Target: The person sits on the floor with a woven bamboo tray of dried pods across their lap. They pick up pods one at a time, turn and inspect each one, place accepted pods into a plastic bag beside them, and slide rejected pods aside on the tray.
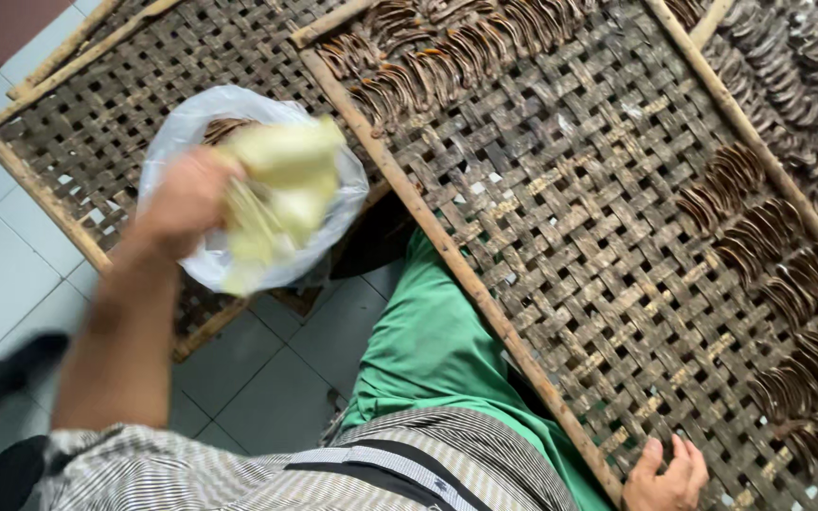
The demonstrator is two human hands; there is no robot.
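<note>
My left hand (185,197) is raised over a clear plastic bag (178,132) and grips a pale yellow-green wrapped bundle (281,194); the hand and bundle are motion-blurred. The bag lies on a woven bamboo tray (68,123) at the left. My right hand (666,476) rests at the bottom right with fingers curled on the near edge of a second, larger woven bamboo tray (560,218) that leans across my green-clad lap (428,341). Rows of dark curved brown pieces (447,47) lie on this tray at the top and along the right side (769,246).
A third tray with more dark curved pieces (807,66) sits at the top right. Pale floor tiles (11,274) show at the left and beneath the trays. A dark blurred shape (2,378) lies at the lower left. My striped garment (333,464) fills the bottom.
</note>
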